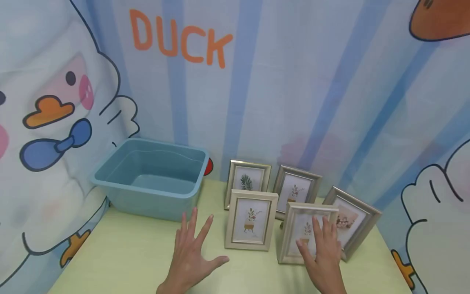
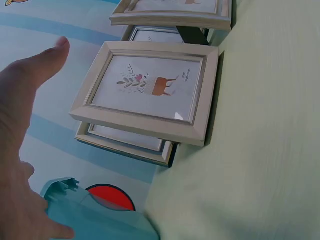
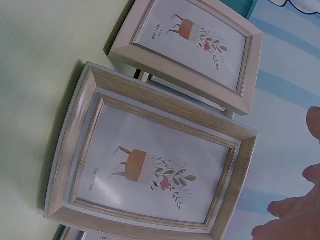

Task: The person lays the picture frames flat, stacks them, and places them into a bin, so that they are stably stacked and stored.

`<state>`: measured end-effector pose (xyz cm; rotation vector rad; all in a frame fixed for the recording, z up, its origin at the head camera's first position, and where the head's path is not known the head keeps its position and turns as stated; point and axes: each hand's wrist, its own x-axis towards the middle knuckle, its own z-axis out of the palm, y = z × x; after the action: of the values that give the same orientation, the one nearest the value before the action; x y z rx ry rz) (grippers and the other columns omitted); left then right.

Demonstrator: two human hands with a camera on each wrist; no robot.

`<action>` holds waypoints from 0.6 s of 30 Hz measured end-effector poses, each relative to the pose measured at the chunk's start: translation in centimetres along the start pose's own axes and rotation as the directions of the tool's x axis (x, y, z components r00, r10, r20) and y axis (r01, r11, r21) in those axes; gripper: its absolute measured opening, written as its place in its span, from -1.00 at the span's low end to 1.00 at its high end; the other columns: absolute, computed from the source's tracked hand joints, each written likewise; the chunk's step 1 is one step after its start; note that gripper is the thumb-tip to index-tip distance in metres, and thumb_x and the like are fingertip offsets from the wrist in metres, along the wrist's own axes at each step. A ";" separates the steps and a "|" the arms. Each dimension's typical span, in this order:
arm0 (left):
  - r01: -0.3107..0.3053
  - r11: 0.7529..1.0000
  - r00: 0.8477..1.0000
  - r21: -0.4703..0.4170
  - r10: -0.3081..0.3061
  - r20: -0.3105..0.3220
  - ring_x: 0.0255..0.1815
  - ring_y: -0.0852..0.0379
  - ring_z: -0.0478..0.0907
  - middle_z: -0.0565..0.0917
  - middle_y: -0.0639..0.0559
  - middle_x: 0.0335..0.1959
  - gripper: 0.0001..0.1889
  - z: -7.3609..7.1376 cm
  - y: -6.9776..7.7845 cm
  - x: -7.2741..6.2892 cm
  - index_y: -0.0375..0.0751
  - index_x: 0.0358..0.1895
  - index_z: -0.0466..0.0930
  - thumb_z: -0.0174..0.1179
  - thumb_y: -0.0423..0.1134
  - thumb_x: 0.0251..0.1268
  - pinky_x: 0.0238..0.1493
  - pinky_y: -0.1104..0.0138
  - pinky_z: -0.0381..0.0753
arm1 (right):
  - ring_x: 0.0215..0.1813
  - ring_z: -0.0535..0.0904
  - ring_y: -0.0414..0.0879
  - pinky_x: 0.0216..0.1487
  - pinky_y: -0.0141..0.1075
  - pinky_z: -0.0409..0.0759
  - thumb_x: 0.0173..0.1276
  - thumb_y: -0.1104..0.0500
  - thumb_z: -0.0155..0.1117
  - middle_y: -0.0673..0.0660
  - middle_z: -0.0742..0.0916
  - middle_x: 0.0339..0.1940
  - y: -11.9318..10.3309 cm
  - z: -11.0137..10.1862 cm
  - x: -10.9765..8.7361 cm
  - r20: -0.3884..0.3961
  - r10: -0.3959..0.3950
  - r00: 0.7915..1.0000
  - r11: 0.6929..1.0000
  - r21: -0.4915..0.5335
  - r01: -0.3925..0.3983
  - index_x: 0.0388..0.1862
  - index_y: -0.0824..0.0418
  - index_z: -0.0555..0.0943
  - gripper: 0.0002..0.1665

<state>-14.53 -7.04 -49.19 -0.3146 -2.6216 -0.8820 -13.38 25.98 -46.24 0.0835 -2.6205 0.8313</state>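
My left hand [image 1: 189,257] hovers above the table with fingers and thumb spread, holding nothing. It is nearest to a cream picture frame [image 1: 251,220] standing upright with a potted-plant print. My right hand [image 1: 324,255], fingers extended, overlaps a second light frame [image 1: 290,232] in the head view; the right wrist view shows its fingers apart from that frame's wood-grain border [image 3: 75,145]. Behind these two stand a gold-edged frame [image 1: 229,183] with a green leaf print, a frame [image 1: 280,183] with a plant print, and a tilted frame [image 1: 361,224] with a pinkish picture.
A blue plastic tub [image 1: 154,204] stands at the back left of the pale yellow table [image 1: 128,253], its inside showing nothing. Behind the table hangs a striped blue curtain [image 1: 286,81] with cartoon ducks and orange lettering.
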 end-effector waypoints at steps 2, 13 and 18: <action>0.028 0.998 0.999 -0.058 -0.026 0.020 0.59 -0.49 -0.13 -0.03 -0.19 0.65 0.13 0.2 -0.1 0.0 0.15 0.56 0.19 0.50 0.31 -0.20 0.33 -0.46 0.18 | 0.56 -0.15 0.56 0.28 0.66 -0.14 0.44 0.03 0.24 0.49 0.11 0.58 -0.1 -0.1 0.1 -0.020 -0.013 1.000 1.000 0.005 0.013 0.61 0.21 0.09 -0.11; 0.193 0.907 0.980 -0.374 -0.163 0.111 0.54 -0.33 0.18 0.18 -0.14 0.59 0.08 1.9 -0.9 0.8 0.18 0.57 0.15 0.56 0.12 -0.10 0.31 -0.33 0.36 | 0.50 0.19 0.43 0.29 0.47 0.23 0.35 0.24 0.35 0.40 0.35 0.49 -2.1 -0.7 2.2 -0.140 -0.060 0.988 0.994 0.086 0.073 0.57 0.15 0.22 -0.14; 0.270 0.796 0.962 -0.542 -0.198 0.187 0.49 -0.42 0.22 0.22 -0.20 0.56 -0.01 3.1 -1.7 1.3 0.11 0.55 0.19 0.54 -0.01 0.01 0.10 -0.22 0.62 | 0.42 0.33 0.37 0.16 0.33 0.51 0.35 0.29 0.34 0.39 0.43 0.44 -2.9 -1.0 3.4 -0.140 -0.129 0.982 0.985 0.098 0.144 0.54 0.22 0.25 -0.18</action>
<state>-17.08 -6.30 -51.91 -0.1891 -2.4774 -1.7855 -15.72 24.32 -42.59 0.2267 -2.4142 0.8978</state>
